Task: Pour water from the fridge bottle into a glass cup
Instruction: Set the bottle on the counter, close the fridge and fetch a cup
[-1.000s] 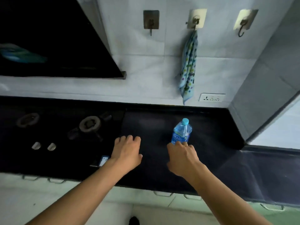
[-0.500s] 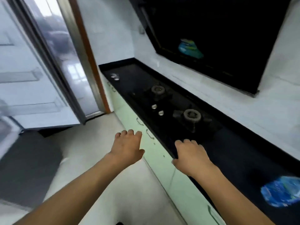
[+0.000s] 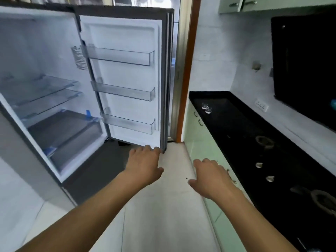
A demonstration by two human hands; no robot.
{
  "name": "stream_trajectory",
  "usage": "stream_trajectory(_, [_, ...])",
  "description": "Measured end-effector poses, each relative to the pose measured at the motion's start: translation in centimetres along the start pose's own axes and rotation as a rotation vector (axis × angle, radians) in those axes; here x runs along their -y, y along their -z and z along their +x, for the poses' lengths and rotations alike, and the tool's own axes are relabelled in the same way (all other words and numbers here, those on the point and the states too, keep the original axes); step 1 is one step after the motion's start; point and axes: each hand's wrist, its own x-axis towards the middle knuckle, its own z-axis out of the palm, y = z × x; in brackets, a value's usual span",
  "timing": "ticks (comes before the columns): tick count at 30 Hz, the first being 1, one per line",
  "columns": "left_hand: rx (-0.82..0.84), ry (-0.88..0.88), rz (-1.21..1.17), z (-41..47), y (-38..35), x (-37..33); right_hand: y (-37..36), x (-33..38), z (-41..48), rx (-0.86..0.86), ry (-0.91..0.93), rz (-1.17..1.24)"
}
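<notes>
White-lined grey fridge door open. Fingers of left hand and right hand relaxed, empty. Two clear cups, apparently glass, on black countertop.

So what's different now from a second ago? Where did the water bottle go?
The view swung left, away from the counter to the open fridge. The bottle that stood by the right hand is out of sight now. The left hand now reaches toward the bottom corner of the fridge door. Nothing was picked up. Same as before: both hands open, empty, held out in front.
</notes>
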Motion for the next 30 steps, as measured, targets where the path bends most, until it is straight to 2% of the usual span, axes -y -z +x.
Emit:
stream_trajectory(7, [-0.025,0.069,0.042,7.2,0.9,6.9,1.1,4.3,10.2,-0.032,0.064,0.014])
stream_trajectory(17, [-0.095,0.188,0.087,21.5,0.1,9.4,0.6,1.4,28.6,-0.139,0.237,0.081])
stream_trajectory(23, [-0.118,0.314,0.073,30.0,0.4,8.4,1.6,-0.7,39.9,-0.203,0.391,0.345])
stream_trajectory(27, [-0.190,0.357,0.056,33.5,1.0,8.1,2.6,-1.0,45.5,-0.337,0.481,0.590])
stream_trajectory(30, [-0.313,0.363,0.010,35.5,1.5,8.3,3.4,-0.6,48.3,-0.472,0.499,0.765])
